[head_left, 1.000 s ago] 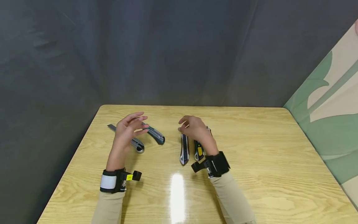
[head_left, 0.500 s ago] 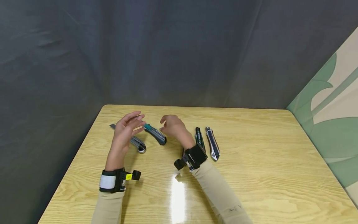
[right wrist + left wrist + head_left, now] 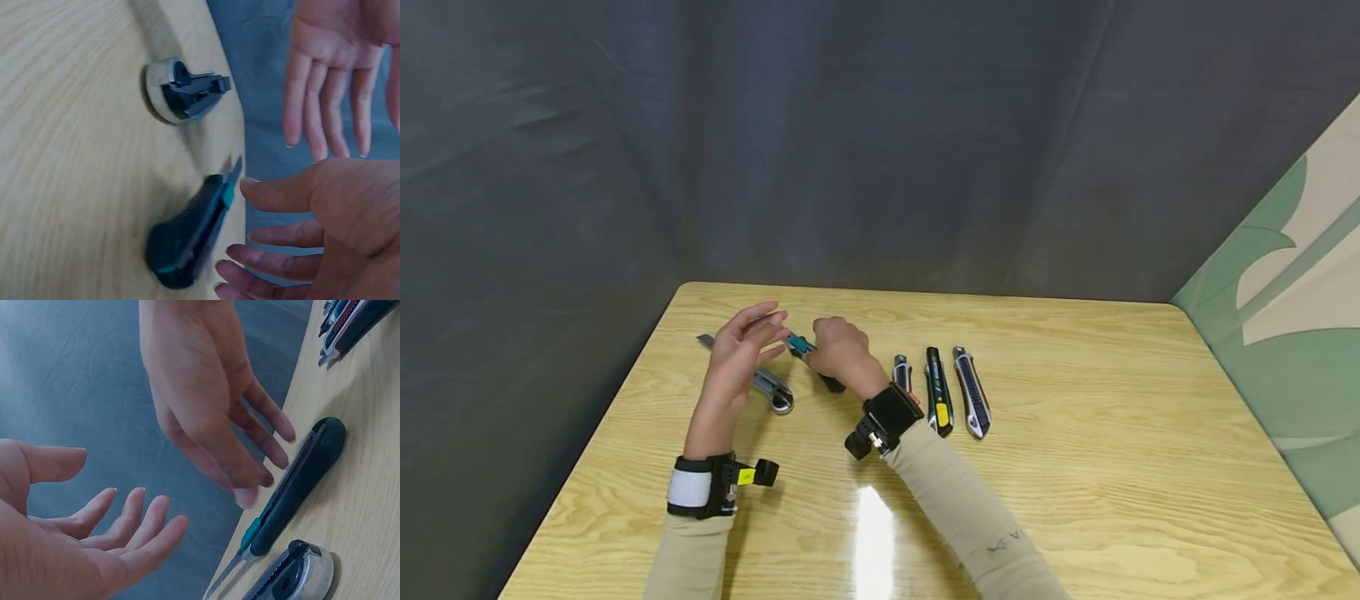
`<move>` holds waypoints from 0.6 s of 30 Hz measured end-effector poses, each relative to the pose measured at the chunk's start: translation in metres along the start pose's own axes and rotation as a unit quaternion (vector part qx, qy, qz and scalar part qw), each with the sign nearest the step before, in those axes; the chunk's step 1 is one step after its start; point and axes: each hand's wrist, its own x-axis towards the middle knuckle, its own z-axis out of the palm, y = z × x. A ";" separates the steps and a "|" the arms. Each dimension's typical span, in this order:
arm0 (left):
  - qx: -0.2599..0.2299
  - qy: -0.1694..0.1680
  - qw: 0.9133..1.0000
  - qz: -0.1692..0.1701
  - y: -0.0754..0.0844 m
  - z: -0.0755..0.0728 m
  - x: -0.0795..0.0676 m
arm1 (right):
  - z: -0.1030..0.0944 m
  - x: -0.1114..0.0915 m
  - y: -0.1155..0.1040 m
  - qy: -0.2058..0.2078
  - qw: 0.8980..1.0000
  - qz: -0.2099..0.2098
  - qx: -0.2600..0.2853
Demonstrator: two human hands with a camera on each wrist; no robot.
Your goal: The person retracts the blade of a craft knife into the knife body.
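Note:
A dark utility knife with a teal slider (image 3: 799, 342) lies slanted on the table, its blade out. Just above it is my right hand (image 3: 842, 350), fingers loosely spread and partly covering the handle in the head view. The left wrist view shows those fingers beside the dark handle (image 3: 300, 481), not gripping it. Whether a fingertip touches it I cannot tell. My left hand (image 3: 733, 358) is raised palm inward with relaxed fingers, holding nothing. Beneath it lies a grey utility knife (image 3: 771, 387) with its blade out, its middle hidden by the hand in the head view.
Right of my right hand, three more utility knives lie side by side: a silver-and-black one (image 3: 902, 367) partly covered by the wrist, a black one with a yellow patch (image 3: 938, 392), and another silver-and-black one (image 3: 972, 392). A dark curtain (image 3: 880, 150) hangs behind the wooden table (image 3: 1112, 433).
My right hand has moved left from above the right-hand knives to over the teal-slider knife, uncovering those three. My left hand has stayed nearly still.

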 end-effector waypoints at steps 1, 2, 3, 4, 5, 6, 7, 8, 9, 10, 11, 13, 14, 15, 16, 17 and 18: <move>0.002 -0.002 1.000 0.000 0.000 0.001 0.000 | 0.002 0.000 0.000 0.001 1.000 0.005 -0.002; 0.004 -0.004 1.000 0.000 -0.001 0.001 0.001 | 0.005 0.001 0.001 0.002 1.000 0.009 -0.007; 0.006 -0.006 1.000 0.000 -0.001 0.002 0.001 | 0.007 0.001 0.001 0.003 1.000 0.014 -0.011; 0.007 -0.008 1.000 0.000 -0.001 0.002 0.001 | 0.009 0.001 0.001 0.005 1.000 0.018 -0.015; 0.008 -0.010 1.000 0.000 -0.002 0.003 0.001 | 0.011 0.001 0.002 0.007 1.000 0.022 -0.017; 0.010 -0.010 1.000 0.001 -0.002 0.004 0.001 | 0.013 0.002 0.002 0.009 0.999 0.025 -0.019; 0.012 -0.010 1.000 0.001 -0.002 0.004 0.001 | 0.015 0.002 0.003 0.012 0.999 0.028 -0.022; 0.013 -0.009 1.000 0.001 -0.002 0.005 0.001 | 0.017 0.003 0.003 0.014 0.999 0.030 -0.025; 0.017 -0.007 1.000 0.001 -0.002 0.005 0.002 | 0.018 0.004 0.003 0.015 0.999 0.031 -0.027; 0.020 -0.007 1.000 0.001 -0.003 0.005 0.002 | 0.019 0.004 0.003 0.017 0.999 0.031 -0.028; 0.025 -0.006 1.000 0.001 -0.003 0.005 0.002 | 0.020 0.005 0.003 0.020 0.999 0.029 -0.031; 0.036 -0.003 0.999 -0.001 -0.003 0.006 0.002 | 0.022 0.005 0.002 0.024 0.999 0.025 -0.041; 0.042 -0.001 0.999 -0.002 -0.004 0.006 0.001 | 0.022 0.005 0.002 0.026 0.998 0.024 -0.047; 0.047 0.001 0.999 -0.002 -0.004 0.006 0.001 | 0.022 0.004 0.002 0.030 0.998 0.023 -0.052; 0.052 0.002 0.999 -0.001 -0.004 0.005 0.001 | 0.022 0.003 0.002 0.034 0.998 0.023 -0.056; 0.058 0.003 0.998 -0.001 -0.004 0.005 0.000 | 0.021 0.002 0.001 0.040 0.997 0.024 -0.059; 0.059 0.002 0.998 0.000 -0.004 0.005 0.000 | 0.020 0.000 0.001 0.044 0.997 0.028 -0.058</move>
